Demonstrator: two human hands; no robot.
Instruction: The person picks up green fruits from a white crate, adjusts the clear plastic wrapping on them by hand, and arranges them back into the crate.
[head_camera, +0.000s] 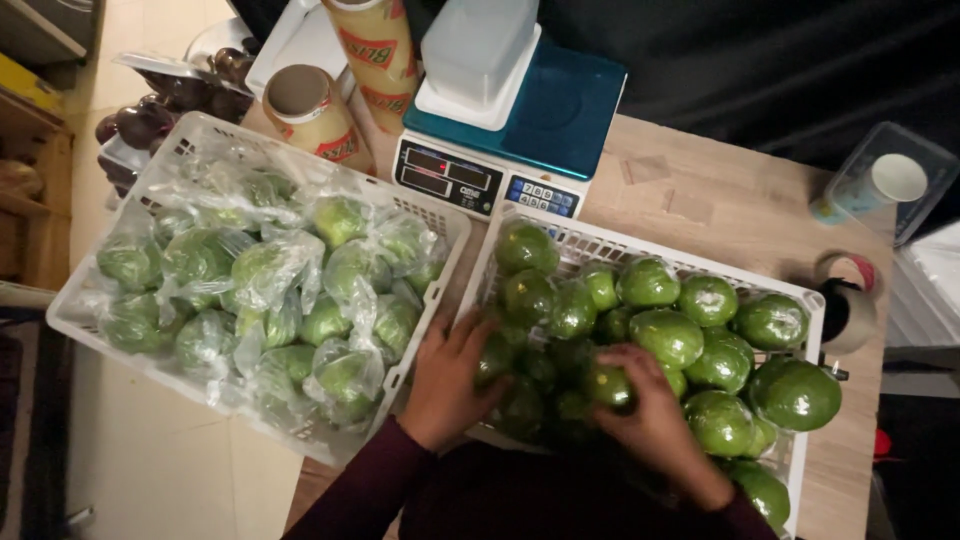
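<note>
Left hand (446, 385): fingers spread, resting on a green fruit (497, 357), not gripping it.
Right hand (655, 415): curled around another fruit (608, 385).
Risk: stacked fruit in the white crate (812, 300) (heaped high) could roll out if nudged.

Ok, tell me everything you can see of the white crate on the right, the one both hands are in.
The right crate is white slotted plastic, rectangular, lying flat on the wooden table just below the scale. It is heaped with glossy green wrapped fruits. The left hand rests over its left rim on one fruit; the right hand cups another near the middle. Its left side nearly meets the neighbouring crate.
</note>
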